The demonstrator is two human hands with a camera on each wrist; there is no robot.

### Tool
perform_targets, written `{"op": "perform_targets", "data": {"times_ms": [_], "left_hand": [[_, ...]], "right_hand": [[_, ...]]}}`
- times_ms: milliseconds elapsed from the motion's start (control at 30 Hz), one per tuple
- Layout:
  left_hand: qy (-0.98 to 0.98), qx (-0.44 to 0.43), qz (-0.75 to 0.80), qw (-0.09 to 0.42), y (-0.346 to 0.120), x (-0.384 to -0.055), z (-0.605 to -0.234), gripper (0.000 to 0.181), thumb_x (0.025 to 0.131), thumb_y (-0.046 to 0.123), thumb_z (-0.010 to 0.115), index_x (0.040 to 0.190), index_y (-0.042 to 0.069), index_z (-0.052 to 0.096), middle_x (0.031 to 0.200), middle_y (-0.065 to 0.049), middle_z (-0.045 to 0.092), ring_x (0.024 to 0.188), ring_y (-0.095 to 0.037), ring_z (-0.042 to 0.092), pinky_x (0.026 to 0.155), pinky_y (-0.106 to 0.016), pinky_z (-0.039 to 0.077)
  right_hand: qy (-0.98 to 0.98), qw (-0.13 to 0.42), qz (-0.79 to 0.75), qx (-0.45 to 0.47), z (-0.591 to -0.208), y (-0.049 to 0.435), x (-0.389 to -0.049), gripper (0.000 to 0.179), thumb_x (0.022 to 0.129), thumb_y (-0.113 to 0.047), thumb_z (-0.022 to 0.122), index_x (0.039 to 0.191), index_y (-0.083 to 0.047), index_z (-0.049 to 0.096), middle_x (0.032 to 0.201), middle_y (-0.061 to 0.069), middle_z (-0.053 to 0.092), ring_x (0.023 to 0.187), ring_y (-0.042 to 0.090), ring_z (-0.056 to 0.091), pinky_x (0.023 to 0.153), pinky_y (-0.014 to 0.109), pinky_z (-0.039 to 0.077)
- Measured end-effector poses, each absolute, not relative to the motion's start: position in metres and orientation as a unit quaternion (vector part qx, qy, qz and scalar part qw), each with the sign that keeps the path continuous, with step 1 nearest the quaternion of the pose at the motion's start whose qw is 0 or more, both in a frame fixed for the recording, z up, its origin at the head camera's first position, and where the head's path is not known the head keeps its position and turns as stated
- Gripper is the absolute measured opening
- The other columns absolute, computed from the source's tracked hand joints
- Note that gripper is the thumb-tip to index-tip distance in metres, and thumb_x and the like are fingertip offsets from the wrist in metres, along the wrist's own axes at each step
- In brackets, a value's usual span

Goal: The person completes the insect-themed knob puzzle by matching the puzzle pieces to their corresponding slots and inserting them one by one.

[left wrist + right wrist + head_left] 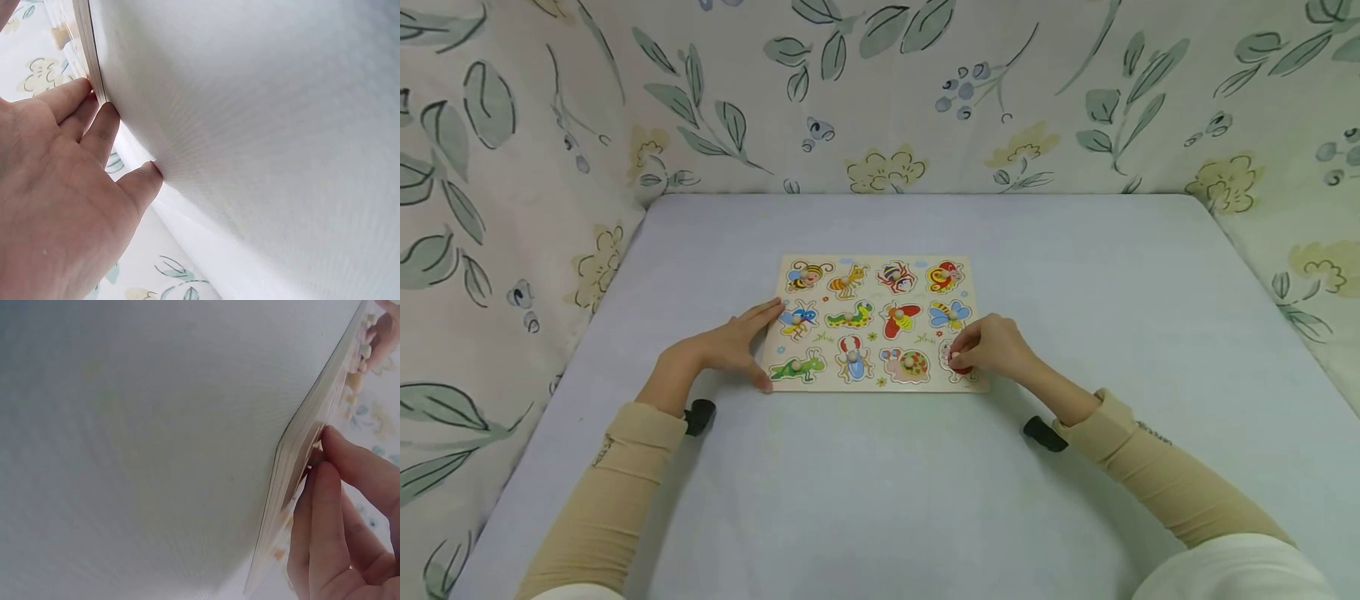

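Observation:
A wooden peg puzzle board (880,387) with insect-shaped pieces lies flat on the table. My left hand (727,342) rests at its left side, fingers spread and fairly straight, with fingertips touching the board's edge; the left wrist view shows the left hand (62,187) against that thin edge. At the near right corner my right hand (1000,346) pinches the small knob (317,456) of a red ladybug piece (961,367) between thumb and fingers. The fingers partly hide this piece, and I cannot tell whether it sits fully flat in its recess.
Other knobbed pieces sit in the board, among them a snail (917,363), a green grasshopper (811,364), a caterpillar (859,315) and a spider (897,287). A pale cloth covers the table (880,483). Floral fabric (880,100) stands behind and at the sides.

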State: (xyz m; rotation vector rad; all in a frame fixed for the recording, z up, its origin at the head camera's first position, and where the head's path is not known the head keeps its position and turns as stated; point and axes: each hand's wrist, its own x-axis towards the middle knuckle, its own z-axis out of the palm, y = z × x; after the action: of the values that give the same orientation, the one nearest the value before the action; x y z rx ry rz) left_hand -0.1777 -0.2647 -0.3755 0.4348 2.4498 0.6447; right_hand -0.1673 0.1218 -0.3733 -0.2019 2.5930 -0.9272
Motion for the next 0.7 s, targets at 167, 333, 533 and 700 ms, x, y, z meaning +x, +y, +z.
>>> {"op": "perform_targets", "data": {"times_ms": [167, 333, 533, 700], "left_hand": [[0.916, 0.164, 0.237, 0.280, -0.2638, -0.1778, -0.3753, 0.123, 0.066, 0.027, 0.089, 0.156, 0.002, 0.008, 0.162, -0.016, -0.001, 0.146, -0.042, 0.000, 0.114, -0.063, 0.003], [0.915, 0.168, 0.237, 0.279, -0.2633, -0.1777, -0.3750, 0.123, 0.066, 0.027, 0.088, 0.155, 0.002, 0.008, 0.162, -0.016, 0.000, 0.146, -0.042, 0.000, 0.114, -0.064, 0.003], [0.914, 0.171, 0.236, 0.281, -0.2623, -0.1780, -0.3744, 0.122, 0.067, 0.026, 0.088, 0.155, 0.000, 0.008, 0.162, -0.017, -0.001, 0.146, -0.042, 0.000, 0.114, -0.063, 0.003], [0.915, 0.176, 0.225, 0.286, -0.2618, -0.1781, -0.3732, 0.121, 0.068, 0.027, 0.087, 0.155, -0.001, 0.007, 0.162, -0.018, -0.002, 0.146, -0.041, -0.001, 0.114, -0.064, 0.003]], "right_hand": [[0.921, 0.196, -0.329, -0.070, -0.3735, 0.1227, -0.1678, 0.012, 0.081, -0.012, 0.078, 0.086, -0.001, 0.075, 0.074, 0.003, 0.069, 0.068, 0.014, 0.059, 0.056, 0.022, 0.045], [0.919, 0.210, -0.325, -0.071, -0.3736, 0.1237, -0.1697, 0.011, 0.082, -0.012, 0.077, 0.086, -0.003, 0.074, 0.074, 0.002, 0.069, 0.069, 0.014, 0.059, 0.058, 0.022, 0.045], [0.917, 0.227, -0.318, -0.078, -0.3740, 0.1244, -0.1713, 0.010, 0.084, -0.013, 0.075, 0.087, -0.003, 0.073, 0.074, 0.001, 0.067, 0.070, 0.015, 0.056, 0.060, 0.023, 0.043], [0.916, 0.234, -0.314, -0.091, -0.3727, 0.1242, -0.1710, 0.010, 0.084, -0.012, 0.074, 0.086, -0.003, 0.072, 0.073, 0.001, 0.065, 0.069, 0.014, 0.055, 0.060, 0.023, 0.043]]}}
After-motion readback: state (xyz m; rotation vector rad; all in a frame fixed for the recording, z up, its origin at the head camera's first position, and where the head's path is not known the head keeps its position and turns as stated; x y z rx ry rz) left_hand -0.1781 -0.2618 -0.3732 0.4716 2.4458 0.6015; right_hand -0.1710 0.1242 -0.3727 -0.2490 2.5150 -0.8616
